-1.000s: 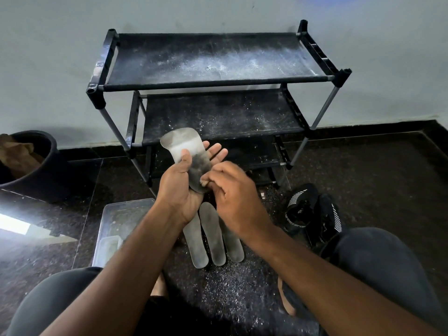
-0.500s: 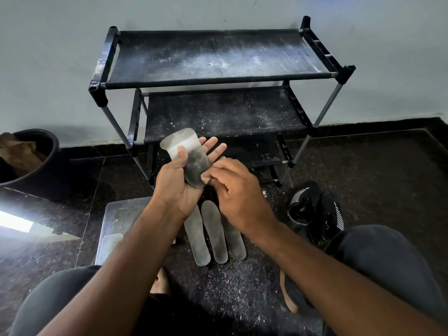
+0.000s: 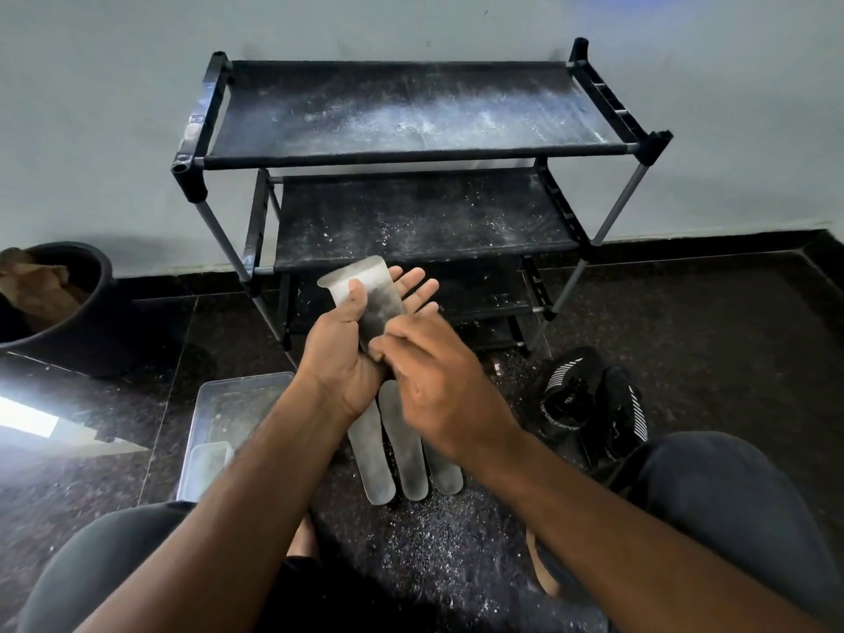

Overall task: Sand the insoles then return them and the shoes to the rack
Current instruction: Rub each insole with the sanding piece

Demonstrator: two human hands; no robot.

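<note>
Insole (image 3: pixel 365 290) lay across left hand (image 3: pixel 347 358), thumb clamped over it, fingers straight behind. Right hand (image 3: pixel 434 386) curled at insole's lower end; contents hidden. Three insoles (image 3: pixel 406 454) on floor below fingers; shoes (image 3: pixel 593 404) right; rack (image 3: pixel 411 153) beyond.

A black bucket (image 3: pixel 68 312) holding brown scraps stands left, by the wall; a clear plastic container (image 3: pixel 228 422) lies on the dark floor (image 3: pixel 730 335). Pale dust speckles the floor.

The right hand (image 3: pixel 438 381) is blurred; what its fingers hold cannot be told. It and the left hand (image 3: pixel 340 358) hide the far ends of three insoles (image 3: pixel 404 454) on the floor.
</note>
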